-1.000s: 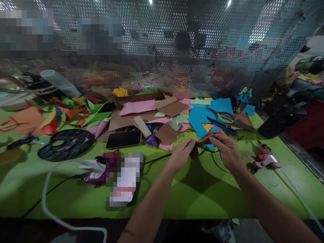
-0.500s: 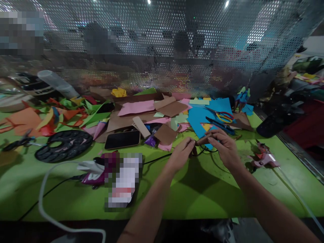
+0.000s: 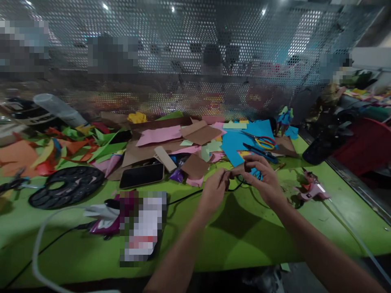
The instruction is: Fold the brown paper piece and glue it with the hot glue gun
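Between my two hands is a small folded or rolled piece of brown paper (image 3: 237, 170), held just above the green table. My left hand (image 3: 214, 190) is closed, its thumb and fingers pinching the paper's left end. At the other end, my right hand (image 3: 263, 178) grips it with thumb and fingertips, the other fingers curled loosely. Behind the hands lie blue paper sheets (image 3: 230, 144), yellow-and-red-handled scissors (image 3: 265, 142) and a dark-handled tool (image 3: 262, 153). A black cable (image 3: 186, 198) runs beneath the hands.
A pink glue gun (image 3: 313, 190) rests on the right. To the left are a phone (image 3: 142, 176), a black palette-like tray (image 3: 69, 185), a tissue pack (image 3: 105, 221) and a blurred-out item (image 3: 145, 228). Coloured paper scraps (image 3: 76, 142) line the back, before a perforated metal screen (image 3: 171, 61).
The camera view has shifted slightly, so table items appear further left and lower. My left fingers have curled more tightly around the brown paper's end; my right fingers have shifted on it.
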{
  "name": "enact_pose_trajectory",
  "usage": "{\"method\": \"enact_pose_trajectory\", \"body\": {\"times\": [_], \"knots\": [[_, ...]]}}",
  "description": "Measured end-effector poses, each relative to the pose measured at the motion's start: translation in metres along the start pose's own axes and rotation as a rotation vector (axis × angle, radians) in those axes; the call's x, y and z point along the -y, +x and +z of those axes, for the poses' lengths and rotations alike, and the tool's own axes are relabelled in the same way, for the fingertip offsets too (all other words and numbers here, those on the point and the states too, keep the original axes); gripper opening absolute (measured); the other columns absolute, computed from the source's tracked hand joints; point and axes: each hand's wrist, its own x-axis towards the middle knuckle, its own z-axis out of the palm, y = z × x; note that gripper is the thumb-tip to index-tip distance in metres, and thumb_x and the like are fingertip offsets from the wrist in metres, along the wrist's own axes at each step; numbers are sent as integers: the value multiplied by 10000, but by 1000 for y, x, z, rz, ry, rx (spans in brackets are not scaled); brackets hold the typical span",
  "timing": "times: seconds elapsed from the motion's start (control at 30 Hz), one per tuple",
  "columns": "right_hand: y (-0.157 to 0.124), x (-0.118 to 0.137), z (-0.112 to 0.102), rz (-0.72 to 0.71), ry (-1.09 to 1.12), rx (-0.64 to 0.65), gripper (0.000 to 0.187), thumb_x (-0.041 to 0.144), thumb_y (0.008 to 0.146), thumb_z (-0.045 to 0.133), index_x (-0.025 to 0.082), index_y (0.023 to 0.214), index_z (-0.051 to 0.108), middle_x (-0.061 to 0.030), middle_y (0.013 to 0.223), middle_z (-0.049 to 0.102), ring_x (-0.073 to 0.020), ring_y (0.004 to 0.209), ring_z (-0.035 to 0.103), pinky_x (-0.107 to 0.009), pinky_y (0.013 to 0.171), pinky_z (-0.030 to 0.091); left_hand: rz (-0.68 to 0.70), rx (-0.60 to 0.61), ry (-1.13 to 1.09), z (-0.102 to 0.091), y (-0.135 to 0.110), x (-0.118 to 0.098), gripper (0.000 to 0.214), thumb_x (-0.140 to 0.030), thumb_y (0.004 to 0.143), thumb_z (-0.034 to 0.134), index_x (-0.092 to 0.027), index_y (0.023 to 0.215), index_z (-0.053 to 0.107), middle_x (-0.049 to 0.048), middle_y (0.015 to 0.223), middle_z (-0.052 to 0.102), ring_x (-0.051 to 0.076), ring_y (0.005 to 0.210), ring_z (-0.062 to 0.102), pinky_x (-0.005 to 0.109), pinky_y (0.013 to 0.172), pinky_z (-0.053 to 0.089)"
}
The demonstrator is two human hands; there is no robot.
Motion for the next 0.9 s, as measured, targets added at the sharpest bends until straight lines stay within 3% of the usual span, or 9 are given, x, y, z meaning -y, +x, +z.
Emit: {"method": "enact_pose_trajectory", "body": {"times": [0.17,0.33,0.47,0.53,0.67,0.8,0.9], "knots": [[-3,-2,6,-2,-92,-57,168,375,758,766,244,820,682,-93,1249,590,-298,1218,522,-469,1027,411,32,-61,158,1,-1,1,301,-390,987,373,-208,768,472,-24,655,487,138,618,439,276,597,281],[-1,-6,5,32,-82,-90,142,323,845,670,233,735,680,-84,1172,620,-272,1168,545,-457,1019,409,15,12,183,1,-2,-1,293,-404,977,397,-205,840,563,-13,682,550,154,653,496,273,618,323],[0,-5,3,28,-87,-28,140,308,835,687,232,718,685,-84,1129,633,-271,1132,561,-453,992,418,-8,136,-40,0,-3,-7,344,-462,958,447,-217,1147,601,41,987,666,181,859,579,279,737,418],[0,-4,3,27,-75,34,144,315,827,701,232,711,689,-85,1112,642,-270,1108,574,-450,972,431,-35,202,-199,0,-3,-10,406,-486,955,449,-210,1221,584,56,1011,655,176,854,574,273,725,434],[0,-4,5,70,19,111,172,382,824,718,237,731,713,-83,1108,648,-262,1088,589,-433,953,452,-111,235,-404,3,-3,-10,416,-530,942,455,-161,1036,622,-2,700,516,121,623,452,244,562,361],[-1,-3,5,53,34,148,151,401,819,728,262,766,749,-76,1139,646,-271,1129,573,-445,982,433,-152,101,-486,6,-3,-5,387,-528,929,477,-178,771,524,-26,617,445,100,561,385,239,519,312],[-2,-5,6,22,-13,147,101,378,820,730,285,820,770,-71,1200,621,-278,1181,545,-469,1026,397,-167,47,-474,7,-2,-3,392,-517,945,446,-188,736,486,-27,604,438,101,551,376,241,519,303]]}}
